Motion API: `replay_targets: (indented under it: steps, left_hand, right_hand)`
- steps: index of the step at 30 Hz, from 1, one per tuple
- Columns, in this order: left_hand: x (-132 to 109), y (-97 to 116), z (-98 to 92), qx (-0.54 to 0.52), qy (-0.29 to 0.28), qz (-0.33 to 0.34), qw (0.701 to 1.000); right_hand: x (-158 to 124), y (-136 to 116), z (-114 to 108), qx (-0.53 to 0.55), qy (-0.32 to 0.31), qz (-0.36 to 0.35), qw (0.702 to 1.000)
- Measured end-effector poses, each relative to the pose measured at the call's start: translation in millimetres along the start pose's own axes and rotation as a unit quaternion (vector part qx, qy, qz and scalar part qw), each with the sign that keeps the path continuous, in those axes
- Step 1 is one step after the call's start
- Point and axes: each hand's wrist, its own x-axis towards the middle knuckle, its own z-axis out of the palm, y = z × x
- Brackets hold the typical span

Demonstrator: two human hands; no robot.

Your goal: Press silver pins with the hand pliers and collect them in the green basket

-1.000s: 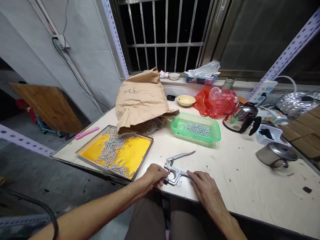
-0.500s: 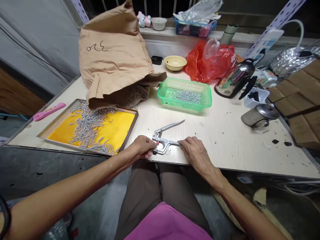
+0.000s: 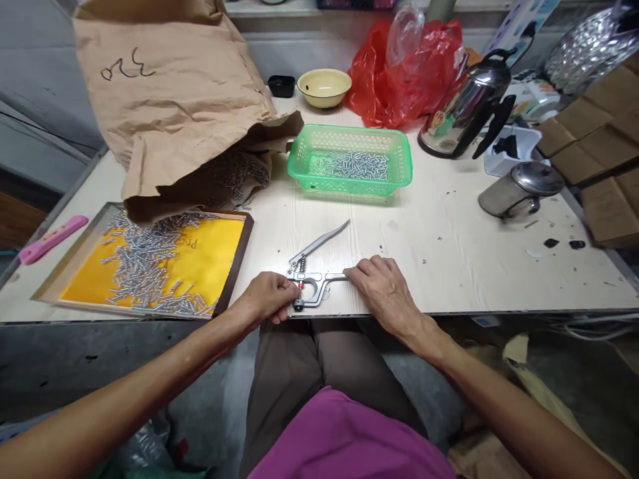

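Observation:
A silver hand press plier point(image 3: 313, 279) lies at the table's point(image 3: 449, 266) near edge, its upper handle raised. My left hand point(image 3: 267, 297) is curled at the plier's jaw, fingers pinched together by the red tip; what they pinch is too small to see. My right hand point(image 3: 385, 289) rests palm down over the lower handle, fingers bent on it. To the left is a wooden tray point(image 3: 234, 266) with a yellow liner and several small metal pins point(image 3: 144, 266). Beyond the plier stands a green basket point(image 3: 299, 156) holding more pins.
A brown paper sack point(image 3: 170, 100) spills pins onto the tray. At the back are a cream bowl point(image 3: 324, 86), a red plastic bag point(image 3: 404, 73) and a steel kettle point(image 3: 464, 106). A metal pot point(image 3: 519, 189) and cardboard point(image 3: 599, 173) sit right. A pink knife point(image 3: 50, 238) lies far left.
The view has tilted down and closer to the table, showing my lap. Both hands stay on the plier; the window has left the view.

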Motion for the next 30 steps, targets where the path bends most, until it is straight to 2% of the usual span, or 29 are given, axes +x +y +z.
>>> replay_targets:
  steps: [4, 9, 15, 18, 23, 27, 30]
  left_hand:
    - [-3, 8, -2.1, -0.010, -0.028, -0.017, 0.999]
    - [-5, 15, 0.4, 0.009, -0.009, -0.037, 0.999]
    - [-3, 6, 2.5, 0.006, -0.029, -0.025, 0.999]
    - [-3, 1, 3.3, 0.001, -0.024, -0.022, 0.999]
    - [-3, -3, 5.8, 0.000, -0.010, -0.022, 1.000]
    - [-4, -8, 7.1, 0.002, -0.005, -0.014, 1.000]
    - [-4, -12, 7.6, 0.006, 0.003, -0.002, 1.000]
  right_hand:
    - [2, 0, -3, -0.008, -0.008, 0.001, 1.000]
    - [1, 0, 0, -0.013, -0.007, 0.002, 1.000]
    - [-1, -1, -1, -0.011, -0.019, 0.005, 1.000]
    - [2, 6, -8, 0.024, -0.039, -0.009, 0.999]
    - [31, 28, -17, 0.053, -0.050, -0.061, 0.995]
    - [63, 37, -13, 0.061, -0.124, -0.099, 0.985]
    - [75, 37, -11, 0.062, -0.133, -0.111, 0.983]
